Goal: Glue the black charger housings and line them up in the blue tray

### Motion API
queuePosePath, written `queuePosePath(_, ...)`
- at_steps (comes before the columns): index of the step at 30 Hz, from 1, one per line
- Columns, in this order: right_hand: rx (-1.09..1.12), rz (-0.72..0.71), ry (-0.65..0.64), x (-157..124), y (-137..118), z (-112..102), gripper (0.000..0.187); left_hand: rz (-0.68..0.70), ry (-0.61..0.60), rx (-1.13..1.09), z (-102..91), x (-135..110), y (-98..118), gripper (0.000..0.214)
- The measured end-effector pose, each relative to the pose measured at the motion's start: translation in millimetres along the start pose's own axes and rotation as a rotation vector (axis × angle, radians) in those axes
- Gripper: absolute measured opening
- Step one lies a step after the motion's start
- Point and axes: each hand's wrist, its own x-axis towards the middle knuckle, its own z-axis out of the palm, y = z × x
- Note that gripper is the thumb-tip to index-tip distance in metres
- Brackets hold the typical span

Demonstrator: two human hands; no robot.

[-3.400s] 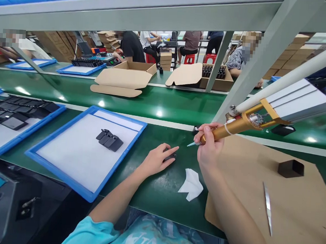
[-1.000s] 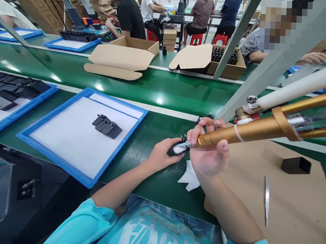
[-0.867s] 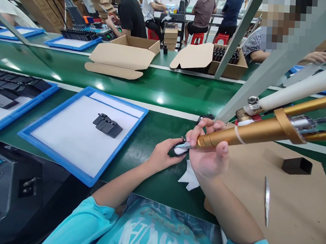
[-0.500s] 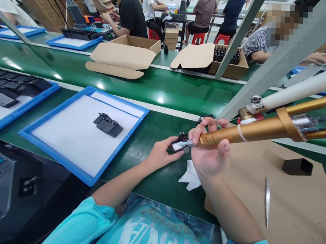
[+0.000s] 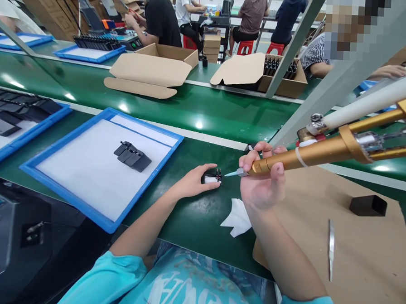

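Observation:
My left hand (image 5: 192, 182) grips a small black housing (image 5: 212, 178) between thumb and fingers, just above the green bench. A white block shows inside it, with thin dark prongs and wiring at its right end. My right hand (image 5: 262, 180) is wrapped around a gold glue dispenser (image 5: 286, 162), held tilted. Its pale blue tapered nozzle (image 5: 233, 173) points left at the housing's right end, with a small gap between. A crumpled white wipe (image 5: 237, 217) lies on the bench below my right hand.
At left, a blue-rimmed tray (image 5: 64, 194) holds black parts (image 5: 133, 155). A cardboard sheet (image 5: 294, 229) at right bears tweezers (image 5: 331, 249) and a black box-shaped piece (image 5: 368, 205). A grey metal post (image 5: 346, 78) slants past the dispenser. Co-workers sit beyond the green belt (image 5: 198, 111).
My left hand has moved left with the housing and turned it flatter. The dispenser's nozzle, formerly over the housing, is now apart from it and in plain view.

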Motion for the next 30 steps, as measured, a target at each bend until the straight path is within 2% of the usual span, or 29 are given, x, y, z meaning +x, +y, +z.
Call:
queuePosePath(3, -0.024, 0.0, 0.004, 0.0, -0.4, -0.5, 0.028, 0.121, -0.002, -0.17, 9.6, 7.4, -3.2, 0.048)
queuePosePath(5, -0.047, -0.002, 0.007, -0.5, -0.4, -1.1, 0.029, 0.214, 0.013, -0.205, 15.6, 9.3, -4.1, 0.038)
queuePosePath(10, -0.023, -0.01, -0.008, -0.5, 0.2, -1.8, 0.028, 0.506, 0.14, 0.035, 19.1, 5.2, -5.3, 0.025)
queuePosePath(12, -0.02, -0.013, -0.016, 0.1, 0.1, -1.6, 0.028, 0.564, 0.153, 0.093, 17.7, 3.8, -6.4, 0.029)
queuePosePath(15, -0.025, -0.012, -0.012, 0.8, -0.5, -0.8, 0.028, 0.581, 0.152, 0.138, 15.8, 3.2, -8.0, 0.038)
queuePosePath(21, -0.004, 0.001, 0.005, 1.1, -1.4, -0.5, 0.03, 0.597, 0.123, 0.239, 16.2, 1.5, -5.7, 0.031)
queuePosePath(27, 0.02, 0.0, 0.0, 1.3, -1.2, -0.5, 0.029, 0.493, 0.216, 0.351, 21.2, -2.5, -0.4, 0.021)
queuePosePath(30, 0.015, 0.0, 0.006, 1.6, -1.0, -0.5, 0.029, 0.455, 0.269, 0.429, 26.4, -6.0, 0.0, 0.024)
